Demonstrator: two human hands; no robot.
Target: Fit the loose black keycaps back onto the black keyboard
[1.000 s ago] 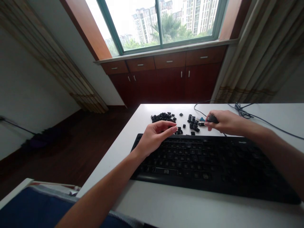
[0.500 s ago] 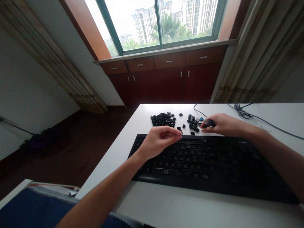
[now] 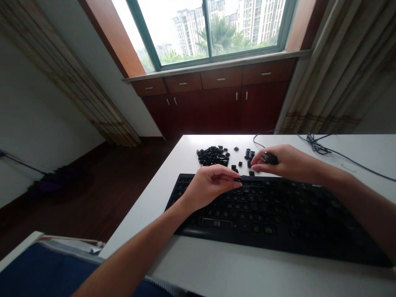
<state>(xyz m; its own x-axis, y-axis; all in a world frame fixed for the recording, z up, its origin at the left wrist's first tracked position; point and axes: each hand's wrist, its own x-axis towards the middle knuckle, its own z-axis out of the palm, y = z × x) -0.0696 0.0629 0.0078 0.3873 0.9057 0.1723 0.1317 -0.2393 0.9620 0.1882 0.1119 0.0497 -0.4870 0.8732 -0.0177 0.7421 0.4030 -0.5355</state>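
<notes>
A black keyboard (image 3: pixel 241 241) lies across the white table with its keycaps off. Above its top edge my left hand (image 3: pixel 208 185) pinches a small black keycap (image 3: pixel 237 179) between thumb and fingertips. My right hand (image 3: pixel 289 161) is closed around a dark, rounded object (image 3: pixel 269 158) whose kind I cannot make out; its fingertips reach down to a small group of loose keycaps (image 3: pixel 248 153) behind the keyboard. Left of that group sits a larger heap of black keycaps (image 3: pixel 212 155), with a few single keycaps (image 3: pixel 240 164) scattered between.
A black cable (image 3: pixel 315 144) is bunched at the back right and trails to the right edge. A thin bent wire piece (image 3: pixel 348 168) rests beside my right forearm. Dark blue cloth (image 3: pixel 40 272) is at the lower left. Cabinets (image 3: pixel 204 109) stand beyond the table (image 3: pixel 154 198).
My right hand has moved left to the small keycap group, covering the blue piece seen there before. My left hand has shifted slightly right with the keycap, which now shows more clearly.
</notes>
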